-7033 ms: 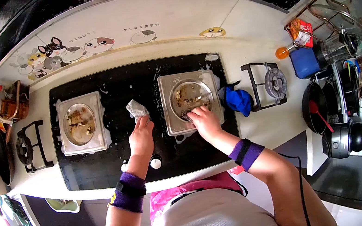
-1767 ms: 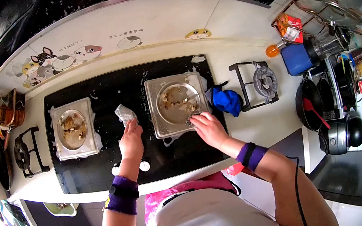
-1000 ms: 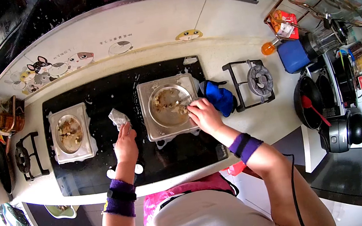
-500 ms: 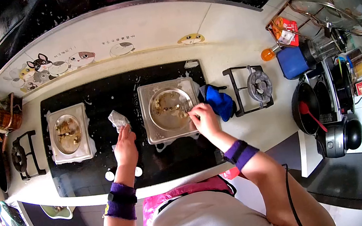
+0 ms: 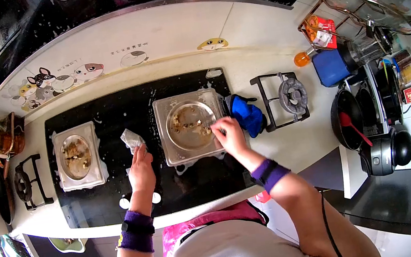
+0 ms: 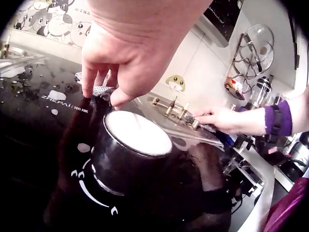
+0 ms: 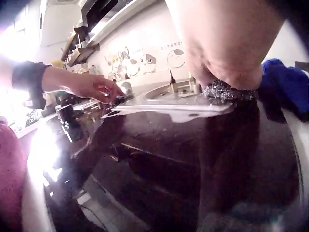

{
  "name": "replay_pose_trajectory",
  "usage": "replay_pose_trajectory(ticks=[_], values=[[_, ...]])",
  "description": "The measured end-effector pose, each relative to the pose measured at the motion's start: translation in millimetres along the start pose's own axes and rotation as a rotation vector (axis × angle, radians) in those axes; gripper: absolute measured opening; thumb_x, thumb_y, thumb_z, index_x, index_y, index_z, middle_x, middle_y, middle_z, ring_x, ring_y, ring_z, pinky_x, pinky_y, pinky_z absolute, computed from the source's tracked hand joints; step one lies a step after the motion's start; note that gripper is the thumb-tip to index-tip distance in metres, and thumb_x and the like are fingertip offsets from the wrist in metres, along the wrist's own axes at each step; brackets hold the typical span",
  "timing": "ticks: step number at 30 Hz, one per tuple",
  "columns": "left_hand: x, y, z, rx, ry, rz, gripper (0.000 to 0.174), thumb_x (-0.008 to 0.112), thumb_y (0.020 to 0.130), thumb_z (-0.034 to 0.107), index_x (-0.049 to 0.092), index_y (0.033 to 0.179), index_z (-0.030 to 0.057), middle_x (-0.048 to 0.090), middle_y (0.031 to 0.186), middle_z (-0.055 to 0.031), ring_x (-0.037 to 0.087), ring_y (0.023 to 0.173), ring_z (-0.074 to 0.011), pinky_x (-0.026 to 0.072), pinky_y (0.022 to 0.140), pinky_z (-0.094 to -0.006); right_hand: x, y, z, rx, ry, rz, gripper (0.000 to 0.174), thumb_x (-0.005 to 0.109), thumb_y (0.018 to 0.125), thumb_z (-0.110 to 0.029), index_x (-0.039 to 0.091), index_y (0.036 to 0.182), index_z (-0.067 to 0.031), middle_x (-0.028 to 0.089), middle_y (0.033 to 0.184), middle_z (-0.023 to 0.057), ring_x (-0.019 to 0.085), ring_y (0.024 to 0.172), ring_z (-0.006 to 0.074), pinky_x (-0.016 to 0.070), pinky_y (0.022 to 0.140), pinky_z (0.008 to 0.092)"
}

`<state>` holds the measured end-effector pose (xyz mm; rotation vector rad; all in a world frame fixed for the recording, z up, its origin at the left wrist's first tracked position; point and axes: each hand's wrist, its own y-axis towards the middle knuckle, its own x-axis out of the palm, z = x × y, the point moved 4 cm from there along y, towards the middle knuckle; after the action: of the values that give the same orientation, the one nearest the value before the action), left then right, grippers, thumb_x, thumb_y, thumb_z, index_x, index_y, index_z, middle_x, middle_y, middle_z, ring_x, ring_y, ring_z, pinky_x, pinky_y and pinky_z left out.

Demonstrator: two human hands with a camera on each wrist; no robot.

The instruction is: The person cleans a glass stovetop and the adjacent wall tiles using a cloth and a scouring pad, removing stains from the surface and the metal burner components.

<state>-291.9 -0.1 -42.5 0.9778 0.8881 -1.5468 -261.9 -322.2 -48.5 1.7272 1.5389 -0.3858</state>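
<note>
My right hand [image 5: 231,138] grips a steel wool scrubber [image 7: 229,93] at the right side of the right-hand burner's metal drip tray [image 5: 168,154]. Suds lie round this tray, and brass burner parts stand in its round well. On the black glass cooktop, between the two burners, my left hand [image 5: 141,174] pinches a crumpled pale grey cloth [image 5: 131,138] in its fingertips. A black knob with a white top [image 6: 137,133] stands just below that hand in the left wrist view. The left-hand drip tray [image 5: 97,171] also has soapy liquid round its edge.
A blue cloth item [image 5: 247,116] lies right of the cooktop, beside a removed pan support [image 5: 265,103]. Another pan support [image 5: 37,177] is on the left counter. A black wok [image 5: 343,132] with a red spatula [image 5: 357,129] stands far right, near a blue-based blender [image 5: 330,67].
My right hand has gone from the front of the right burner well, past the tray's front right corner, to its right side. My left hand stays with the cloth. The view has shifted slightly.
</note>
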Motion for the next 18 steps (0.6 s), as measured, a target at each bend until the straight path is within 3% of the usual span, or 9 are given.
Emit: replay_pose_trajectory(ticks=[3,6,8,10,12,14,18], values=[[3,-1,-1,0.005,0.015,0.002,0.012,0.056,0.090,0.002,0.063,0.099,0.0078,0.052,0.145,-0.0098,0.046,0.138,-0.0305,0.0500,0.101,-0.0400,-2,-8,-2,0.045,-0.028,0.006,0.007,0.076,0.080,-0.008,0.070,0.083,-0.0109,0.067,0.090,0.0058,0.062,0.090,0.0287,0.0476,0.083,0.0392],[0,1,0,-0.001,0.014,-0.009,0.012,0.056,0.090,0.002,0.063,0.098,0.0073,0.052,0.145,-0.0100,0.046,0.138,-0.0307,0.0495,0.102,-0.0402,10,38,7,-0.016,-0.061,0.080,0.005,0.075,0.080,-0.010,0.070,0.083,-0.0102,0.067,0.090,0.0072,0.062,0.092,0.0304,0.0468,0.083,0.0419],[0,0,0,-0.002,0.014,-0.012,0.011,0.056,0.090,0.002,0.063,0.098,0.0071,0.052,0.145,-0.0100,0.046,0.138,-0.0308,0.0492,0.102,-0.0405,20,62,21,0.067,0.067,0.070,0.005,0.075,0.081,-0.012,0.071,0.081,-0.0092,0.069,0.088,0.0087,0.063,0.091,0.0313,0.0467,0.084,0.0419],[0,1,0,0.028,0.020,-0.007,0.011,0.056,0.090,0.002,0.062,0.097,0.0069,0.052,0.145,-0.0099,0.046,0.139,-0.0309,0.0491,0.103,-0.0406,13,55,16,0.060,0.078,0.101,0.005,0.075,0.081,-0.012,0.072,0.083,-0.0096,0.071,0.089,0.0081,0.064,0.092,0.0296,0.0477,0.085,0.0402],[-2,1,1,0.020,0.025,-0.016,0.010,0.056,0.089,0.002,0.062,0.096,0.0071,0.052,0.145,-0.0103,0.046,0.139,-0.0313,0.0494,0.102,-0.0411,0,35,12,0.074,0.175,-0.005,0.006,0.076,0.082,-0.013,0.073,0.086,-0.0097,0.071,0.091,0.0070,0.065,0.093,0.0275,0.0486,0.086,0.0382],[-2,2,2,0.009,0.021,-0.015,0.010,0.056,0.089,0.002,0.062,0.096,0.0073,0.053,0.144,-0.0107,0.046,0.138,-0.0316,0.0497,0.102,-0.0416,-13,10,11,0.090,0.086,-0.061,0.009,0.078,0.083,-0.015,0.074,0.090,-0.0096,0.071,0.095,0.0057,0.066,0.095,0.0252,0.0503,0.087,0.0376],[-1,2,0,0.004,0.021,-0.013,0.009,0.056,0.090,0.004,0.063,0.095,0.0074,0.053,0.144,-0.0111,0.047,0.138,-0.0318,0.0503,0.101,-0.0426,-28,22,38,0.069,0.192,-0.051,0.010,0.078,0.083,-0.012,0.074,0.091,-0.0092,0.072,0.097,0.0062,0.066,0.098,0.0228,0.0518,0.091,0.0355]])
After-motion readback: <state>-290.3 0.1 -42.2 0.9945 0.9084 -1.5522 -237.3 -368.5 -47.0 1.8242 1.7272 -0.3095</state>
